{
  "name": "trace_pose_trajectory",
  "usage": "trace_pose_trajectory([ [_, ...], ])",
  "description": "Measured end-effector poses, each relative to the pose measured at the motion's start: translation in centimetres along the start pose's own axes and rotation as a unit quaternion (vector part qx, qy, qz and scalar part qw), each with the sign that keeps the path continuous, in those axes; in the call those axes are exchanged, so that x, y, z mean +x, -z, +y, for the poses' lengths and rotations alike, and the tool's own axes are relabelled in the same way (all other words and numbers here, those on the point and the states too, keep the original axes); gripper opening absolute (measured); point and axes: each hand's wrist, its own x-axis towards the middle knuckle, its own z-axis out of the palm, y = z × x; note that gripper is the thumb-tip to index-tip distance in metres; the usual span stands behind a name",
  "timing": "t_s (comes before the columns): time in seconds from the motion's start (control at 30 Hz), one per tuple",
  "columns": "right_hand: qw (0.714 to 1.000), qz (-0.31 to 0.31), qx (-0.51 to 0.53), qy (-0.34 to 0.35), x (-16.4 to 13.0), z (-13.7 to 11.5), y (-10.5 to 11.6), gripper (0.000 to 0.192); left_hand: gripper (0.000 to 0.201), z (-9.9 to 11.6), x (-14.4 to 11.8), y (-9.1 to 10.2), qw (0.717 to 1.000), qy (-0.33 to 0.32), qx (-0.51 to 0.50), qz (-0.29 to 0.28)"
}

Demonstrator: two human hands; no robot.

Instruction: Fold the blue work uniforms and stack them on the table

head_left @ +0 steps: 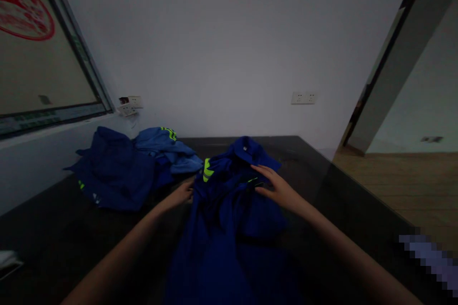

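Observation:
A dark blue collared shirt [218,248] with yellow-green stripes lies rumpled on the dark table, its collar toward the wall and its lower part toward me. At the shirt's left edge, my left hand [183,192] has its fingers closed on the cloth; the fingertips are partly hidden. My right hand [281,190] rests over the upper right part of the shirt. Its fingers and thumb are stretched apart, with the palm over the fabric.
Left of the shirt are a dark blue garment [118,171] and a lighter blue garment [168,150], heaped together. The dark table [322,200] meets a white wall with a socket plate [303,98]. A white object [9,259] sits at the left edge.

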Motion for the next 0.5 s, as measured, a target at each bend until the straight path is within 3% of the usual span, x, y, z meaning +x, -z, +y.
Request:
trace_pose_trajectory([
  [0.1,0.993,-0.020,-0.065,-0.093,-1.0,4.8,0.3,0.031,0.069,-2.0,-0.8,0.8,0.997,0.066,-0.039,0.009],
  [0.17,0.977,-0.050,-0.123,-0.165,-1.7,6.5,0.8,0.022,0.079,-2.1,-1.3,1.1,0.994,0.108,-0.033,-0.011],
  [0.27,0.927,-0.153,-0.201,-0.275,-2.8,6.9,1.0,0.034,0.079,-1.5,-1.6,0.1,0.985,0.155,0.003,-0.077],
  [0.33,0.902,-0.209,-0.208,-0.314,-3.7,6.5,0.3,0.043,0.072,-1.2,-1.4,-1.3,0.984,0.151,0.001,-0.089],
  [0.4,0.912,-0.226,-0.151,-0.307,-4.6,6.0,-0.8,0.040,0.062,-1.3,-1.2,-2.7,0.990,0.109,-0.014,-0.086],
  [0.5,0.954,-0.159,-0.001,-0.256,-5.7,5.8,-2.6,0.031,0.053,-1.9,-1.0,-3.5,0.996,0.036,-0.032,-0.076],
])
